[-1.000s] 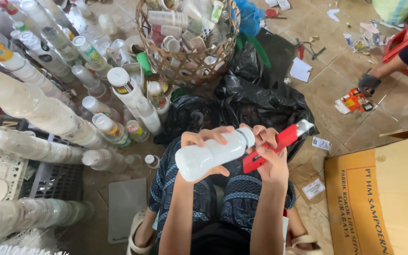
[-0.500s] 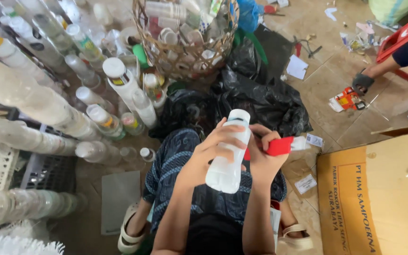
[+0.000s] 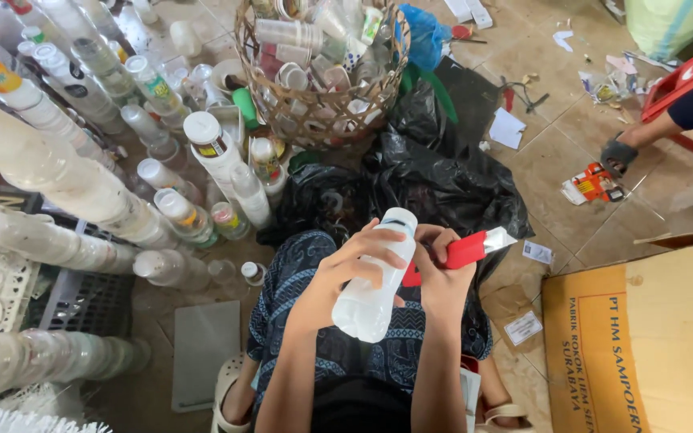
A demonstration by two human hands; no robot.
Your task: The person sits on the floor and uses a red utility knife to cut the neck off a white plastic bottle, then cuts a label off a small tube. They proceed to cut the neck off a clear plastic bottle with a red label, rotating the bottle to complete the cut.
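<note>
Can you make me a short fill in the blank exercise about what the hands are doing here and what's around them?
1. The left hand wraps around a white plastic ______.
2. The right hand holds a utility knife whose handle is coloured ______.
3. The woven basket beyond the black bag is filled with plastic ______.
4. The cardboard box lies on the person's ______ side.

Missing words: bottle; red; cups; right

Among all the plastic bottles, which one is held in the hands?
The white plastic bottle above the lap: left hand grips it; the other bottles stand on the floor.
</note>
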